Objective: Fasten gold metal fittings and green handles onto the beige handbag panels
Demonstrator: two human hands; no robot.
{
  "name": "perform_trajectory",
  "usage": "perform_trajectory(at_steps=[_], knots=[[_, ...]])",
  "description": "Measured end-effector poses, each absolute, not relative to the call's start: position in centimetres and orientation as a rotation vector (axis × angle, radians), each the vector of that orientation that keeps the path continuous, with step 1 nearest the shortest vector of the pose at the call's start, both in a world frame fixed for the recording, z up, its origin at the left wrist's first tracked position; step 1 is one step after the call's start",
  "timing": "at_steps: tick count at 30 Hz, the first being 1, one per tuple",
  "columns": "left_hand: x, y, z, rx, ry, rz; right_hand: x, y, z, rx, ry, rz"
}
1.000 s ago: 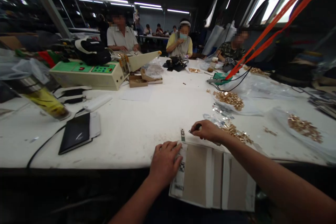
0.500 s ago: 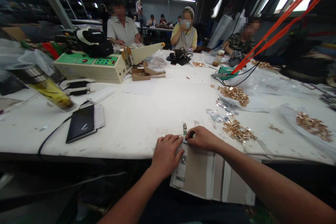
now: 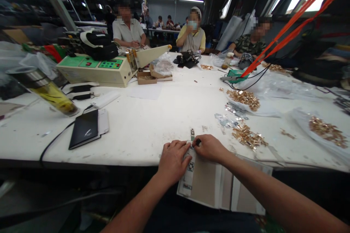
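Observation:
A beige folded panel point(image 3: 205, 185) with pale borders lies at the table's front edge, partly overhanging it. Along its left strip sit small square metal fittings point(image 3: 190, 166), and a metal clasp piece point(image 3: 192, 134) sticks out past its far end. My left hand point(image 3: 173, 160) rests on that strip, fingers stretched out and holding nothing. Close beside its fingertips, my right hand point(image 3: 210, 148) is closed in a pinch on a small black object point(image 3: 198, 142) at the panel's top corner. What lies under the right fingers is hidden.
Gold metal parts point(image 3: 249, 135) and silver plates point(image 3: 226, 119) lie in piles to the right. On the left are a black booklet point(image 3: 84, 127), a tilted bottle point(image 3: 54, 94) and a green-topped machine point(image 3: 93, 69). Orange straps point(image 3: 295, 25) hang at right. Several people sit beyond.
My right hand has shifted slightly, turning the small black object a little. My left hand stays in place. Across the table, a person's hands have moved.

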State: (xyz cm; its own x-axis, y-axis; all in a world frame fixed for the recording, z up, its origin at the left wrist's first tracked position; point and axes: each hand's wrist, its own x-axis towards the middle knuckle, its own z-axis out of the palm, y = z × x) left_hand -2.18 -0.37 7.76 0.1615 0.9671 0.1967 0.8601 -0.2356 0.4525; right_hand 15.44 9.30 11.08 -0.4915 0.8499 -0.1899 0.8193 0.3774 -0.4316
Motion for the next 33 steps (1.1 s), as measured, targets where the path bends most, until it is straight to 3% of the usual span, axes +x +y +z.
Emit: perform_trajectory(at_steps=[6, 20, 28, 33], knots=[[-2.4, 1.1, 9.1, 1.980, 1.831, 0.581, 15.8, 8.1, 10.4, -1.540, -2.486, 0.649], [-2.6, 7.0, 11.0, 1.449, 1.583, 0.208, 17.2, 9.2, 10.3, -1.512, -2.359, 0.872], [-2.7, 8.5, 10.5, 1.244, 1.518, 0.284, 18.0, 8.8, 15.1, -1.041, -1.403, 1.219], [-2.8, 8.4, 10.1, 1.219, 1.511, 0.327, 15.8, 8.1, 14.9, -0.660, -1.040, 1.291]])
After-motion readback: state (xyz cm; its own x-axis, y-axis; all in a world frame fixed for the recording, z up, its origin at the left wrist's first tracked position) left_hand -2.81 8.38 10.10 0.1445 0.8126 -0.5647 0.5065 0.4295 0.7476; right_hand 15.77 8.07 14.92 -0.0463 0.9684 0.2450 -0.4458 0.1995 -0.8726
